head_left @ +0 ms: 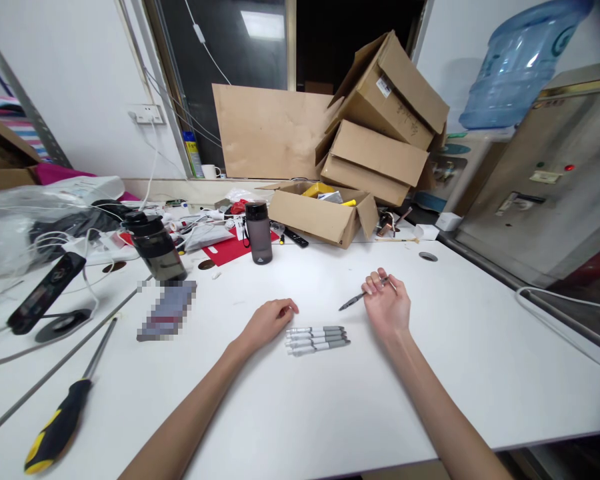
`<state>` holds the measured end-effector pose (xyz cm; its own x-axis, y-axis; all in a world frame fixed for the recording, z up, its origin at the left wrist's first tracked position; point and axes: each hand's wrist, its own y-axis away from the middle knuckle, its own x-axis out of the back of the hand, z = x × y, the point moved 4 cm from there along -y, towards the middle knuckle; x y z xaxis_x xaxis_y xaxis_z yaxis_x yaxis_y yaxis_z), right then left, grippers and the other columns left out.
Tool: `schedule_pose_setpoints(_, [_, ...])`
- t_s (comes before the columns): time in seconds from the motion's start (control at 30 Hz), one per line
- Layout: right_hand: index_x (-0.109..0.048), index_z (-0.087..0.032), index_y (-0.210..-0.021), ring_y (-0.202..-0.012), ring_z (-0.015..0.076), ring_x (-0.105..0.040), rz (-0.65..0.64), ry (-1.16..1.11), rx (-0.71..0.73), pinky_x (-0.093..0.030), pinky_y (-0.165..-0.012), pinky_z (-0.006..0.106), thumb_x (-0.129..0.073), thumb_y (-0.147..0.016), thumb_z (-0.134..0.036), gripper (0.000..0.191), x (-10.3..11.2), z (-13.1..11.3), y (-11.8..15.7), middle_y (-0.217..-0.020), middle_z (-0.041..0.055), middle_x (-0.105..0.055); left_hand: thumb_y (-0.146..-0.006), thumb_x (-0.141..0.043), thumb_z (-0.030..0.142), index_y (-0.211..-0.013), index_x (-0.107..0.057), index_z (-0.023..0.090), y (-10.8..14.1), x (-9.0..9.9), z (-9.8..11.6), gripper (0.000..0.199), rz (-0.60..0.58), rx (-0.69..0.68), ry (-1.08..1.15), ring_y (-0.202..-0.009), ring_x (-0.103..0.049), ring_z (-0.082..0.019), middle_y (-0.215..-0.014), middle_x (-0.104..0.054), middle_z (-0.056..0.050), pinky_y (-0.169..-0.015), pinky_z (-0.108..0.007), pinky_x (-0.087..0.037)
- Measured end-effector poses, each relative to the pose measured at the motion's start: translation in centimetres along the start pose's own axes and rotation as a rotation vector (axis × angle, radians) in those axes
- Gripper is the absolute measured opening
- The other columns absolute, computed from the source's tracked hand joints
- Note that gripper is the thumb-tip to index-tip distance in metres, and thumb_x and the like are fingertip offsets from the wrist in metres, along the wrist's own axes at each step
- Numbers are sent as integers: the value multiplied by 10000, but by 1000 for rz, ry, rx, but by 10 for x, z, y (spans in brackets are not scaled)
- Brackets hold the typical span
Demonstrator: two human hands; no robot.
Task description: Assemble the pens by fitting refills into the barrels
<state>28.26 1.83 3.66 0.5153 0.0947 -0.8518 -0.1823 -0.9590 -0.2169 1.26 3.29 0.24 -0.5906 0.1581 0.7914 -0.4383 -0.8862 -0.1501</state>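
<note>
My right hand (387, 308) is turned palm up above the white table, its fingers closed around a dark pen (353, 302). The pen slants down to the left, with its lower end free. On the left, my left hand (269, 320) rests on the tabletop with its fingers curled in and nothing visible in them. Between the hands, nearer to me, lie several grey-and-white pens (325, 345) side by side in a row. Their pale ends point left, close to my left hand, and their dark grey ends point right.
On the left are a screwdriver (73, 407), a pixelated flat object (167, 310), a dark shaker bottle (155, 247) and a black device on a stand (47, 293). Farther back stand a grey bottle (260, 233), an open cardboard box (315, 217) and a remote control (296, 237).
</note>
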Motion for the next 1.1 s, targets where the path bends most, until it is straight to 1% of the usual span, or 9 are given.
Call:
schedule_pose_setpoints(0.07, [-541,-212,-854,-592,124,-404,-2,12,13,-443,-564,253,-523,-877,-242,42,-1,0,0,-709,-39,-330,-935,-425,302,-999,-721,231,0,1,0,311,1,3,5,-765,-582,-210,-790,-659,-25,-675,-279,-389])
schedule_pose_setpoints(0.23, [-525,-225,-820,-613,132,-434,5,104,62,-436,-596,257,-550,-799,-164,69,3,4,-5,-692,-29,-401,-931,-443,295,-994,-726,233,0,1,0,296,11,-6,29,-757,-578,-206,-811,-673,-28,-665,-280,-385])
schedule_pose_setpoints(0.4, [-624,-240,-902,-706,149,-520,-53,497,141,-459,-712,281,-676,-806,-189,122,-1,13,-2,-797,-9,-605,-940,-436,290,-995,-723,228,0,0,3,298,14,-19,45,-722,-565,-196,-775,-653,-19,-666,-281,-387])
schedule_pose_setpoints(0.5, [-679,-254,-989,-841,184,-589,-186,821,148,-466,-812,316,-727,-837,-228,161,-12,20,9,-934,20,-671,-948,-438,281,-1001,-721,229,1,-2,7,293,19,-47,62,-718,-556,-186,-829,-671,-23,-676,-283,-398])
schedule_pose_setpoints(0.63, [-730,-276,-1025,-915,205,-601,-403,1182,180,-445,-829,323,-628,-936,-256,136,-24,30,24,-1034,37,-688,-970,-449,310,-1066,-697,223,1,-3,14,280,36,-64,157,-703,-557,-166,-883,-683,-25,-679,-275,-422])
schedule_pose_setpoints(0.73, [-729,-284,-1008,-863,204,-608,-501,1243,180,-455,-804,325,-607,-954,-288,134,-25,36,29,-972,24,-694,-991,-455,356,-1183,-638,224,2,-2,24,296,28,-91,298,-776,-602,-166,-940,-691,-32,-707,-263,-448])
schedule_pose_setpoints(0.83, [-694,-280,-1004,-847,197,-617,-551,1307,117,-468,-777,312,-603,-957,-331,115,-23,43,31,-945,8,-691,-994,-486,406,-1213,-613,232,3,-2,33,307,15,-122,402,-910,-634,-185,-1021,-703,-45,-778,-270,-466])
schedule_pose_setpoints(0.97, [-661,-260,-1020,-870,189,-622,-635,1382,25,-471,-776,298,-571,-978,-358,139,-19,51,34,-989,15,-684,-974,-542,440,-1129,-652,235,3,-6,37,279,-11,-149,468,-974,-645,-201,-1065,-713,-42,-793,-281,-467])
schedule_pose_setpoints(1.1, [-657,-261,-1010,-868,191,-617,-682,1447,12,-465,-765,293,-550,-987,-369,154,-19,53,36,-974,16,-678,-971,-561,426,-1032,-694,218,2,-10,35,254,0,-147,488,-919,-651,-194,-996,-726,-33,-753,-274,-448])
